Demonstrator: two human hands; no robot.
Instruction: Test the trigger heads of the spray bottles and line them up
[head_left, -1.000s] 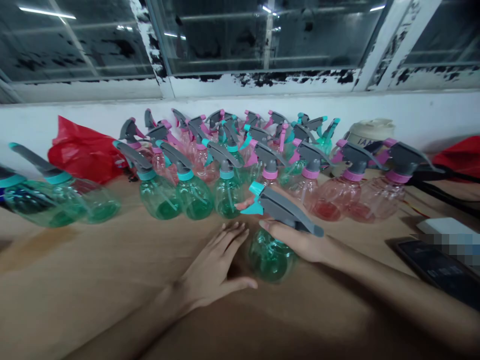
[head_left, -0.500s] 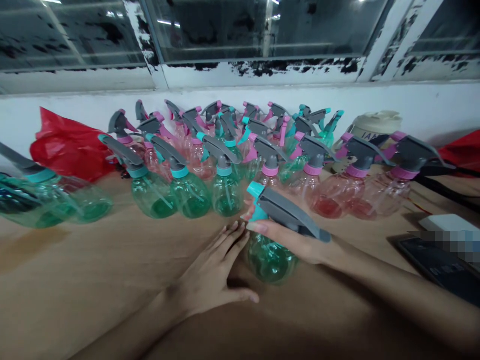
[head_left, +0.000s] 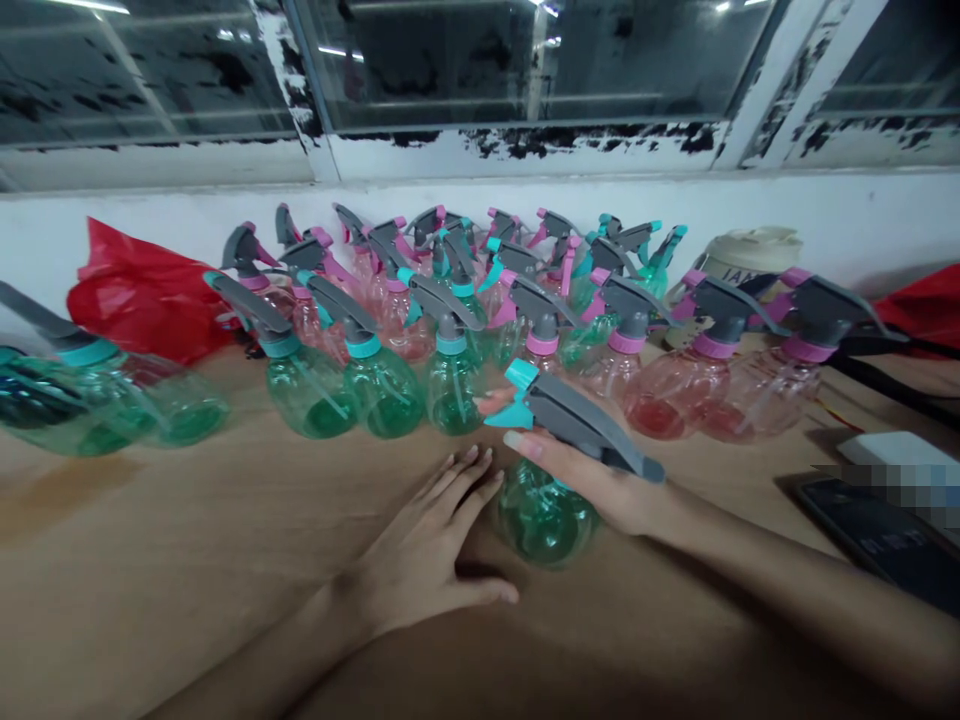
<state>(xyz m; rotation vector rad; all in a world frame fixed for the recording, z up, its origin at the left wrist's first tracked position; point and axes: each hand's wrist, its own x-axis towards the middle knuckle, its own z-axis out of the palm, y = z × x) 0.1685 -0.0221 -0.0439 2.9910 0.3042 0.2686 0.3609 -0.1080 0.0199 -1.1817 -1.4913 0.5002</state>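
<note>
A green spray bottle (head_left: 541, 520) with a grey and teal trigger head stands on the wooden table (head_left: 187, 560) in front of me. My right hand (head_left: 592, 475) is wrapped round its neck just under the trigger head. My left hand (head_left: 427, 550) lies flat on the table to the bottle's left, fingers stretched out, fingertips next to the bottle's body and holding nothing. Behind them stand several green spray bottles (head_left: 375, 385) and pink spray bottles (head_left: 675, 385) in rows against the wall.
A red plastic bag (head_left: 142, 295) lies at the back left, with green bottles (head_left: 90, 400) lying on their sides at the far left. A cream lidded jar (head_left: 754, 255) stands at the back right. A dark phone (head_left: 877, 540) and white box (head_left: 900, 455) lie at right.
The bottle's trigger head has tilted slightly in my right hand. My left hand stays flat beside it. The view has shifted a little.
</note>
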